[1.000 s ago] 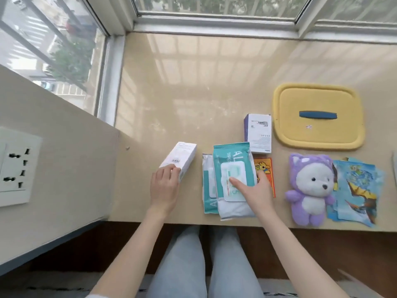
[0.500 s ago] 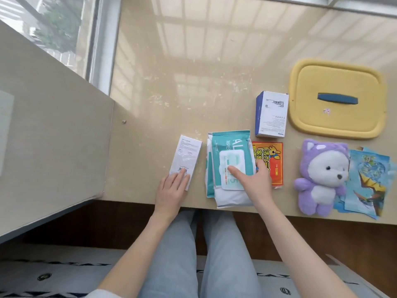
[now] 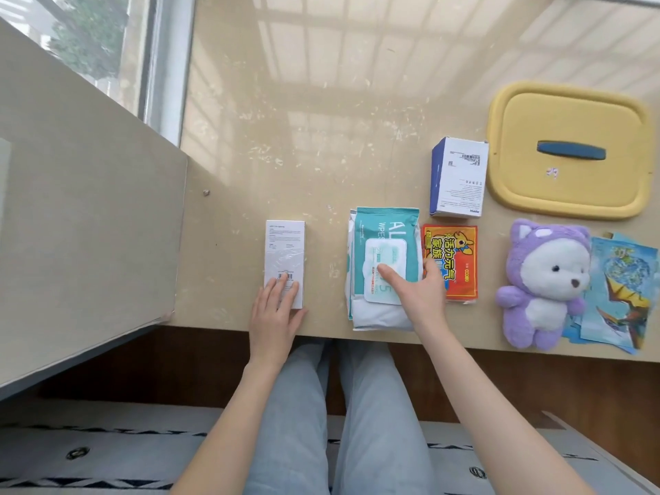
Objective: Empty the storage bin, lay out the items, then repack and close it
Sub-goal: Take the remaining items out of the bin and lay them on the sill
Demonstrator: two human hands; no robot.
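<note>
A slim white box (image 3: 285, 251) lies flat near the ledge's front edge, and my left hand (image 3: 275, 316) rests its straight fingers on the box's near end. Two stacked teal wet-wipe packs (image 3: 384, 241) lie to its right; my right hand (image 3: 418, 294) presses flat on the top pack. Further right are a red-orange heat pad packet (image 3: 455, 255), a blue and white box (image 3: 459, 176), a purple plush toy (image 3: 546, 280) and blue picture cards (image 3: 625, 287). The yellow bin lid (image 3: 568, 119) with a blue handle lies at the back right. The bin itself is out of view.
The beige stone ledge (image 3: 303, 119) runs back to a window. A wall panel (image 3: 78, 209) closes off the left side. My legs and a patterned rug (image 3: 107, 455) are below the front edge.
My left hand turned the white box from a slant to square with the ledge and set it flat. My right hand stayed on the wipes. The camera tilted downward.
</note>
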